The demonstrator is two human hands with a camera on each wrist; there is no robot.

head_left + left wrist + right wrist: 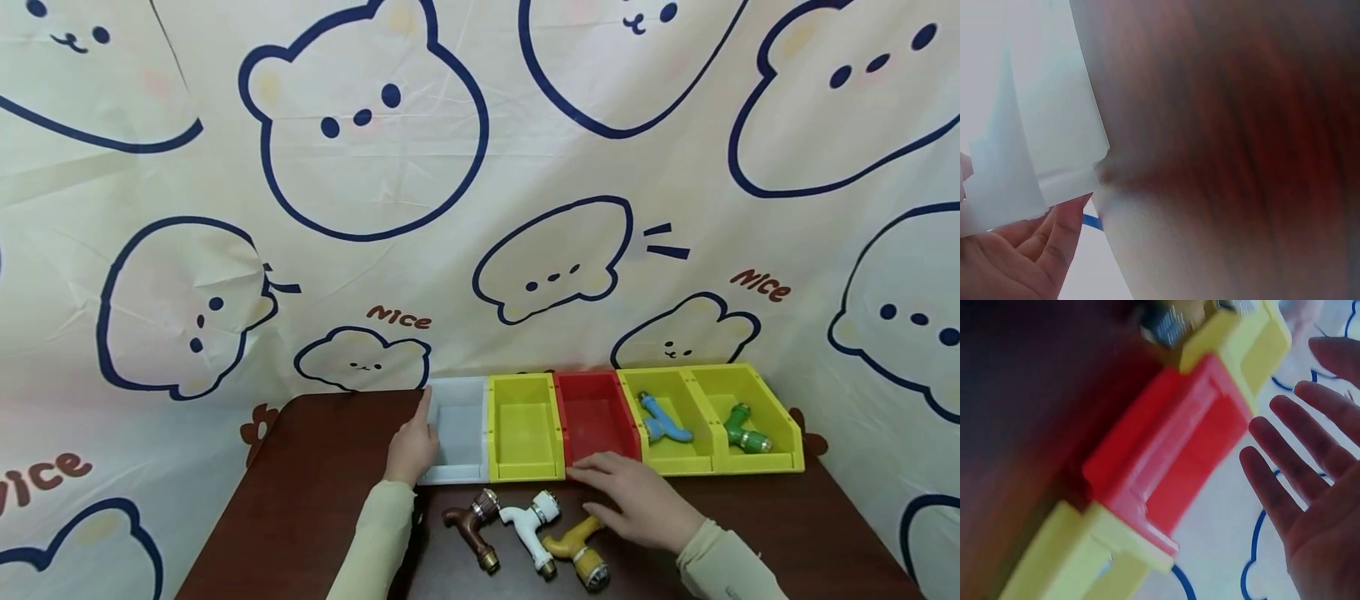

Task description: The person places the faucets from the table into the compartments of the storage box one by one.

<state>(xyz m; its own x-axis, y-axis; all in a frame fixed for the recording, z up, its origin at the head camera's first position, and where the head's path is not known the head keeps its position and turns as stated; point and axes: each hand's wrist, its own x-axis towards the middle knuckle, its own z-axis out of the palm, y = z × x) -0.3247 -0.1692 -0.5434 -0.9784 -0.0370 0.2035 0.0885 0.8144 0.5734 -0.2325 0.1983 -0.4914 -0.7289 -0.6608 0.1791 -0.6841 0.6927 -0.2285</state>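
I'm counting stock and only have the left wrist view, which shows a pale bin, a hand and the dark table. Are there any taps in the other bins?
Observer: Yes. The head view shows a blue tap and a green tap, each in one of the two yellow bins at the right end.
Operator: Any taps outside the bins?
Observer: Three lie on the table in front: a brown tap, a white tap and a yellow tap.
Operator: Where's the right hand?
Observer: The right hand is in front of the red bin, its thumb close to the yellow tap.
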